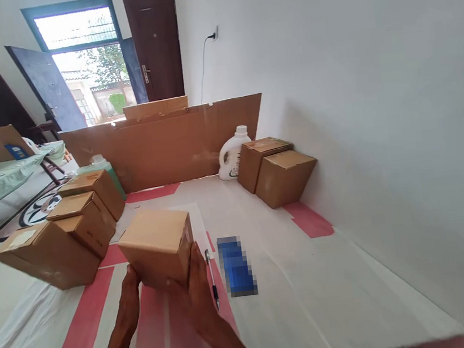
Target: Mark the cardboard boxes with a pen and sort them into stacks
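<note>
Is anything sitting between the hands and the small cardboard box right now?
No. Both hands are already on the small box: the left hand at its lower left side, the right hand against its right side. A pen lies just right of the right hand, not between them.

One head-worn view – looking forward and down, close over the table (313, 299) – toward the far doorway (90, 73)

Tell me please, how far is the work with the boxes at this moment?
Looks done: closed boxes sit in a left stack and a pair by the wall. In hand: the left hand and right hand grip one small closed box. Possibly left: the pen beside it lies untouched.
</note>
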{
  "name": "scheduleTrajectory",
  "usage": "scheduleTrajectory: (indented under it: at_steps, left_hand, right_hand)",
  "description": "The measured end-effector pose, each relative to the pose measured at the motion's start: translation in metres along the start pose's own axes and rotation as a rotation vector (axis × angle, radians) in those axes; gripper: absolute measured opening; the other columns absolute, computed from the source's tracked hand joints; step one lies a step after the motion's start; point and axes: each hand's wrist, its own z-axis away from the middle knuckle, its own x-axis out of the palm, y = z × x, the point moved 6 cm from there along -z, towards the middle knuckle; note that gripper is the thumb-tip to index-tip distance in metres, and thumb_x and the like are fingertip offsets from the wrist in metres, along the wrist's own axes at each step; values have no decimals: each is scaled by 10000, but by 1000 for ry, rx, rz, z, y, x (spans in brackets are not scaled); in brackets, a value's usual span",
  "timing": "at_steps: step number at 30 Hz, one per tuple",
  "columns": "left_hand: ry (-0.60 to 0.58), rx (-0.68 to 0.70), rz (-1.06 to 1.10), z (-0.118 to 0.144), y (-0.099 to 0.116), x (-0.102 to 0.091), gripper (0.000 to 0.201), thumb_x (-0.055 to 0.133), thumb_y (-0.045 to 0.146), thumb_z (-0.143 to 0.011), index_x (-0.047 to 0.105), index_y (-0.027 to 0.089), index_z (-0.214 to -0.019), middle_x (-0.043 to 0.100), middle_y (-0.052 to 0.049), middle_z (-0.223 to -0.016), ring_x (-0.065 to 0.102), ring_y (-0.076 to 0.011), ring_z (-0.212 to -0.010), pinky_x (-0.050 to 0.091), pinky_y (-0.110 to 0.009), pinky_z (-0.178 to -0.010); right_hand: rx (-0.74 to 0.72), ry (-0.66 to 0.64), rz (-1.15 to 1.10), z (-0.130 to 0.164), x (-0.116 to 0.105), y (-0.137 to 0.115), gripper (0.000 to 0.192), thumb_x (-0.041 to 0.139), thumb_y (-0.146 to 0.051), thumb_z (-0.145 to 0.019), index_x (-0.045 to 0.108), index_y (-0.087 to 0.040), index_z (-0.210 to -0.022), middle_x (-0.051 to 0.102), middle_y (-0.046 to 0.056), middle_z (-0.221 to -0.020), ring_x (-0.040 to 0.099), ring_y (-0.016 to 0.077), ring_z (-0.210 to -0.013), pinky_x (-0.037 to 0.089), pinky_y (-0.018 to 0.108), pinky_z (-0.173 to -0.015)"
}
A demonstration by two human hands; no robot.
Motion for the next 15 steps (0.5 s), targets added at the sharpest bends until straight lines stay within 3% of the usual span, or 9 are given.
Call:
scheduleTrajectory:
  at_steps: [3,7,11,13,15]
  left_hand:
    - [-147,64,40,-6,43,59,728,417,743,-985,485,300,-1558,608,-87,-1514,358,-382,-1555,376,-576,-1254]
    - [-447,159,112,-23,82,181,765,473,705,-988,379,262,-1605,507,-121,-1601,428,-376,-1510,427,-563,-1210]
    - [-693,202,114,-23,78,305,996,548,772,-905,256,193,-1660,288,-197,-1712,313,-384,-1571,402,-560,-1222]
    - [-789,183,96,-17,67,355,1060,553,784,-893,198,167,-1678,224,-229,-1726,271,-400,-1585,401,-583,-1215]
    - [-850,156,72,-14,57,394,1107,547,791,-891,146,135,-1687,201,-253,-1726,243,-408,-1596,360,-590,-1241]
  right_hand:
    - [-105,91,-20,-40,-77,-13,807,656,-471,-958,258,-331,-1645,398,62,-1673,376,340,-1538,363,524,-1248]
    - [-71,233,-10,-66,-203,16,758,676,-547,-901,428,-209,-1533,596,162,-1472,605,321,-1302,506,500,-1102]
    - [114,366,102,-59,-323,67,669,702,-605,-798,588,-200,-1319,701,151,-1303,678,321,-1162,562,473,-967]
    - [163,406,153,-56,-369,85,623,705,-594,-774,619,-180,-1232,735,175,-1209,685,343,-1129,558,472,-927]
    - [193,423,191,-58,-401,100,597,703,-578,-758,631,-179,-1196,746,188,-1185,690,354,-1127,551,463,-918]
